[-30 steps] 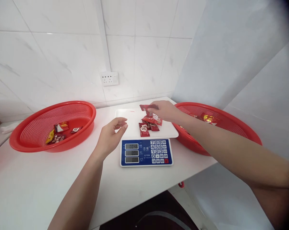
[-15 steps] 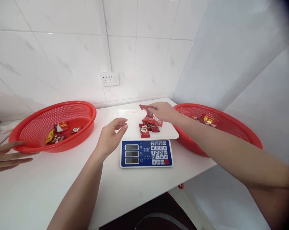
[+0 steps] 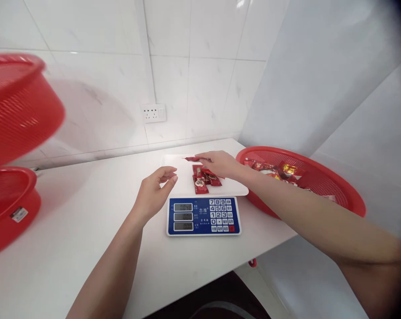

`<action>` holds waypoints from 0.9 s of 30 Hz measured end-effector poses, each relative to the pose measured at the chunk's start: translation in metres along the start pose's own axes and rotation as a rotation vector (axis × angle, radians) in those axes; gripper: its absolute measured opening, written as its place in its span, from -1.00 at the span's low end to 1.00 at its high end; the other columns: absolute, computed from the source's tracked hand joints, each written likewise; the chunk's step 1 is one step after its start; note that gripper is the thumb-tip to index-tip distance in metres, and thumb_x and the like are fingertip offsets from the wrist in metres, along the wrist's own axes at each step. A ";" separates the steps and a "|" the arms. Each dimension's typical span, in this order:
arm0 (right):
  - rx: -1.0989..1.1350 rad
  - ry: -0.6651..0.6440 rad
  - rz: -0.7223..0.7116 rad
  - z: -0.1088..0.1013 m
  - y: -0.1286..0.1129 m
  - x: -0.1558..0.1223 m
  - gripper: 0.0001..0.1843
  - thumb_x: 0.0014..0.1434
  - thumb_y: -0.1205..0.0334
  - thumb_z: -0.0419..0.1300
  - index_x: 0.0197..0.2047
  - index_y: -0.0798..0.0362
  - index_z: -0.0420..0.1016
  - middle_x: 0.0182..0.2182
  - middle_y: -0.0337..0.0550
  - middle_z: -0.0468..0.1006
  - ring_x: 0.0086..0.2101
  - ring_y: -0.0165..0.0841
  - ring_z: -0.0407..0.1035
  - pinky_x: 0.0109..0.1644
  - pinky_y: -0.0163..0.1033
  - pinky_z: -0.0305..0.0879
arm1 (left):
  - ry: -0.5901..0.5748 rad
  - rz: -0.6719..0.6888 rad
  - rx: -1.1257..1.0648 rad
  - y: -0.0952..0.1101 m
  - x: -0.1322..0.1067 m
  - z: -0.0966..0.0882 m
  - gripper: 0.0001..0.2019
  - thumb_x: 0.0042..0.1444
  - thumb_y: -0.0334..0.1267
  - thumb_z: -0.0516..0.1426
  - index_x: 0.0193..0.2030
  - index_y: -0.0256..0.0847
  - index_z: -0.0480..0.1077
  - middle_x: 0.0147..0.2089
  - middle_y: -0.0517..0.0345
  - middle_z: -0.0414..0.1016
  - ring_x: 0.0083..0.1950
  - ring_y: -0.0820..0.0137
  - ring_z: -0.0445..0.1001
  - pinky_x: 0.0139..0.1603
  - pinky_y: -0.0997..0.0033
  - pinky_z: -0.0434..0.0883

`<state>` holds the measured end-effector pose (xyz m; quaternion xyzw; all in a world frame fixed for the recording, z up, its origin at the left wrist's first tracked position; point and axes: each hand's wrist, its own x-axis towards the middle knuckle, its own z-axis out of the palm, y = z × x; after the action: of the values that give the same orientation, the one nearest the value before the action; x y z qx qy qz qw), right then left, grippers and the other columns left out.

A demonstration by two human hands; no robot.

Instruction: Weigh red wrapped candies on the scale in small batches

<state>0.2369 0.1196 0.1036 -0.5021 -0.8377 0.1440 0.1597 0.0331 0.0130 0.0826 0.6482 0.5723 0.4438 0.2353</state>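
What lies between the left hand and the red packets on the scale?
The head view shows only bare white tray between the left hand and the packets.

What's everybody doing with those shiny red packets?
A person's right hand holds a red snack packet over the white tray of a digital scale. More red snack packets lie on the tray. The left hand holds nothing, its fingers loosely curled near the tray's left edge. On the right is a red plastic basket with more packets inside. At far left are two more red baskets, the upper one tilted and blurred.
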 end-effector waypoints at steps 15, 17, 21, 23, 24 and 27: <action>0.037 0.086 -0.020 -0.011 0.002 -0.009 -0.64 0.24 0.15 -0.02 0.02 -0.19 0.49 -0.06 -0.25 0.53 -0.04 -0.22 0.35 -0.04 -0.13 0.29 | 0.021 0.001 -0.018 -0.002 0.002 -0.002 -0.72 0.09 -0.04 0.07 -0.09 -0.05 0.40 -0.09 0.18 0.51 -0.06 0.37 0.44 0.00 0.32 0.38; 0.034 0.079 -0.010 -0.011 0.001 -0.010 -0.65 0.24 0.15 -0.01 0.01 -0.19 0.49 -0.06 -0.26 0.54 -0.04 -0.22 0.34 -0.04 -0.13 0.29 | 0.017 0.000 -0.020 -0.002 0.001 -0.002 -0.72 0.09 -0.04 0.07 -0.09 -0.04 0.40 -0.09 0.17 0.50 -0.06 0.37 0.44 0.00 0.32 0.38; 0.013 0.050 -0.001 -0.010 -0.003 -0.012 -0.65 0.24 0.16 -0.01 0.01 -0.17 0.49 -0.04 -0.25 0.52 -0.03 -0.22 0.34 -0.05 -0.15 0.28 | 0.019 0.008 -0.017 -0.001 0.001 -0.003 -0.72 0.10 -0.05 0.07 -0.09 -0.05 0.39 -0.10 0.17 0.51 -0.06 0.37 0.44 0.00 0.32 0.38; -0.001 0.034 -0.008 -0.011 -0.007 -0.013 -0.64 0.25 0.18 -0.03 0.02 -0.17 0.49 -0.02 -0.25 0.51 -0.02 -0.22 0.33 -0.05 -0.17 0.27 | 0.020 0.007 -0.017 0.000 0.001 -0.003 -0.72 0.10 -0.05 0.07 -0.09 -0.05 0.39 -0.10 0.17 0.51 -0.07 0.38 0.44 -0.01 0.33 0.38; -0.011 0.026 -0.011 -0.011 -0.008 -0.014 -0.64 0.26 0.18 -0.04 0.03 -0.18 0.48 -0.01 -0.25 0.50 -0.02 -0.23 0.32 -0.05 -0.17 0.27 | 0.019 0.005 -0.016 0.000 0.001 -0.003 -0.72 0.09 -0.04 0.07 -0.09 -0.05 0.39 -0.10 0.17 0.50 -0.07 0.38 0.44 -0.01 0.33 0.38; -0.057 0.014 -0.015 -0.010 -0.010 -0.014 -0.61 0.27 0.19 -0.08 0.05 -0.17 0.46 0.01 -0.26 0.48 -0.01 -0.24 0.32 -0.05 -0.16 0.28 | 0.019 -0.001 -0.013 0.000 0.001 -0.002 -0.72 0.09 -0.04 0.07 -0.09 -0.04 0.39 -0.10 0.18 0.50 -0.07 0.38 0.44 0.00 0.33 0.37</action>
<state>0.2394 0.1029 0.1153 -0.5012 -0.8440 0.1154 0.1523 0.0310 0.0138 0.0838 0.6421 0.5719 0.4537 0.2341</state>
